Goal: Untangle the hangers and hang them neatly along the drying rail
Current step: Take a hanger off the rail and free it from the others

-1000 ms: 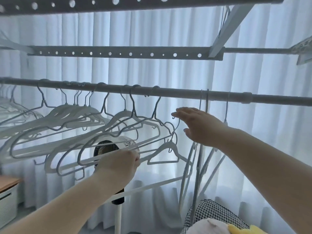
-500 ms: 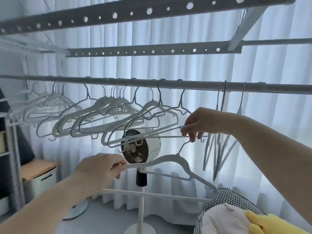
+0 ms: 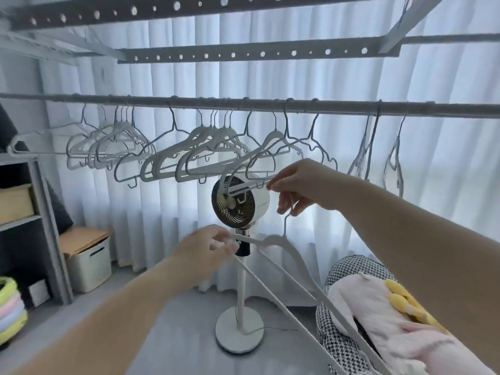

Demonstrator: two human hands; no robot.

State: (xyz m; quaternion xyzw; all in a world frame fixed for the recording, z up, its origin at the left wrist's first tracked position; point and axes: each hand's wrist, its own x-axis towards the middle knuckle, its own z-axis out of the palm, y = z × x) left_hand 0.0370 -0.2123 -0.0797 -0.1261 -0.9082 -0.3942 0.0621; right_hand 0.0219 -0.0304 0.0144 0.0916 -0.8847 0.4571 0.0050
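A grey drying rail [image 3: 338,107] crosses the view with several white and grey hangers [image 3: 205,150] bunched along it. My left hand [image 3: 208,253] grips one shoulder of a loose white hanger [image 3: 292,255] held low, below the rail, its hook pointing up. My right hand [image 3: 300,185] pinches the bottom bar of a hanging grey hanger [image 3: 249,182] at the right end of the bunch. The loose hanger's hook reaches up to just under my right fingers. Three more hangers [image 3: 392,158] dangle edge-on further right.
A white pedestal fan [image 3: 239,204] stands on the floor behind the hangers. A checked cushion with a pink and yellow plush [image 3: 378,301] lies at lower right. Shelves [image 3: 24,207] and a white bin [image 3: 89,263] stand at left. White curtains hang behind.
The white hanger has come free of the bunch and dropped below the rail with my left hand. My right hand went from open near the rail to pinching a hanger's bar.
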